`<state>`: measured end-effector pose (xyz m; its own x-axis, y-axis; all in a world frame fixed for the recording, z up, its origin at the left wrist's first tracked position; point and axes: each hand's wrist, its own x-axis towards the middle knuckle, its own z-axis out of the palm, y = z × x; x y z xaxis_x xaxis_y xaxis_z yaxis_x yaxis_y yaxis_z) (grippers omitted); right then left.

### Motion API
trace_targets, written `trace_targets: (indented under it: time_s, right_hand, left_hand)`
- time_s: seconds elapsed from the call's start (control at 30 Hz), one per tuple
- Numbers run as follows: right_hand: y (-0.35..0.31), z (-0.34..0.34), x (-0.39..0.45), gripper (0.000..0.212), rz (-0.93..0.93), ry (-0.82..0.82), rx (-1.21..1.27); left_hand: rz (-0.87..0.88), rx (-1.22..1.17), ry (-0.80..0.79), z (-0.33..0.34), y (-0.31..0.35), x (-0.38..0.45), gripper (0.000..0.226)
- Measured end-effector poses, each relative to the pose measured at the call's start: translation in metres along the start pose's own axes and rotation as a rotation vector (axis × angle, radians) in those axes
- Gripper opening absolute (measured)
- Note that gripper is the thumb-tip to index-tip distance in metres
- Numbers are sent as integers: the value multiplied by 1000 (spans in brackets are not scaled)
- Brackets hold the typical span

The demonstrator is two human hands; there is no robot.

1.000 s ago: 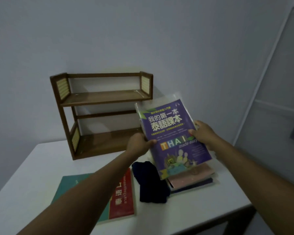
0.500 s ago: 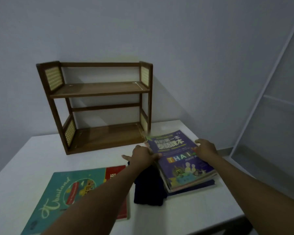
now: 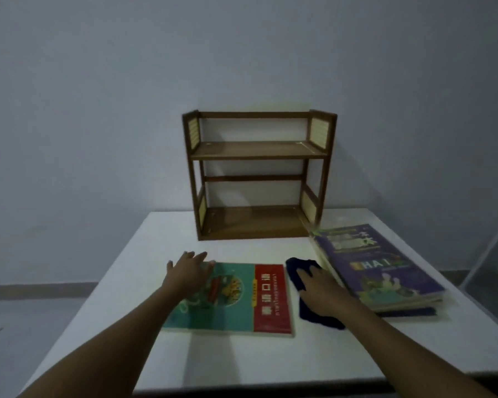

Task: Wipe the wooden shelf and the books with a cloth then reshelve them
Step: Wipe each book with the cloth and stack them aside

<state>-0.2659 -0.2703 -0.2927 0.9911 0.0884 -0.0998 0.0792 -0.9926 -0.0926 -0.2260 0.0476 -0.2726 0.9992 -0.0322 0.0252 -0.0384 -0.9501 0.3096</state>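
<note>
The left hand (image 3: 189, 272) lies flat and open on the teal-and-red book (image 3: 243, 300) on the table (image 3: 242, 366); the right hand (image 3: 318, 285) rests on the dark cloth (image 3: 295, 271) beside it — grip unclear. The book looks thin, light and slick — best lifted by its edges.

Head-worn view, forward and down over table (image 3: 242, 357); shelf (image 3: 258, 176) ahead

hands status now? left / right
Left hand: open, fingers spread flat on the green and red book.
Right hand: on the dark blue cloth; whether it grips cannot be told.
</note>
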Motion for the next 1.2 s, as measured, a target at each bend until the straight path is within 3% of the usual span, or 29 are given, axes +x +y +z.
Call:
trace_targets:
  time_s: [0.1, 0.17, 0.23, 0.3, 0.37, 0.47, 0.57, 0.8, 0.9, 0.97, 1.1, 1.2]
  right_hand:
    - [-8, -2, 3, 39, 83, 179, 106]
    - [-16, -14, 5, 30, 152, 310, 330]
    - [-33, -25, 13, 34, 137, 417, 514]
    - [-51, -32, 20, 43, 50, 454, 460]
    - [-63, -28, 26, 46, -58, 357, 411]
    - [-72, -5, 27, 47, -68, 126, 312]
    - [-89, 11, 27, 48, -73, 154, 212]
    - [-189, 20, -7, 50, -439, 62, 279]
    - [-202, 19, -5, 52, -558, 16, 279]
    - [-179, 16, 17, 57, -533, 69, 205]
    - [-115, 7, 63, 60, -175, 160, 156]
    - [-128, 8, 61, 61, -175, 116, 137]
  left_hand:
    - [-102, -127, 28, 5, -41, -36, 59]
    - [-95, -161, 11, 15, -54, -55, 72]
    - [-58, -173, -43, 22, -67, -66, 92]
    - [33, -137, -122, 26, -73, -67, 115]
    - [96, -93, -182, 26, -76, -65, 133]
    - [132, -52, -182, 22, -74, -64, 138]
    - [203, -12, -149, 17, -69, -64, 131]
    - [228, -7, -178, 13, -69, -60, 133]
    - [233, -30, -172, 13, -73, -58, 136]
    - [232, -54, -153, 14, -73, -61, 132]
    - [194, -116, -163, 14, -71, -64, 138]
    - [193, -122, -166, 10, -71, -65, 137]
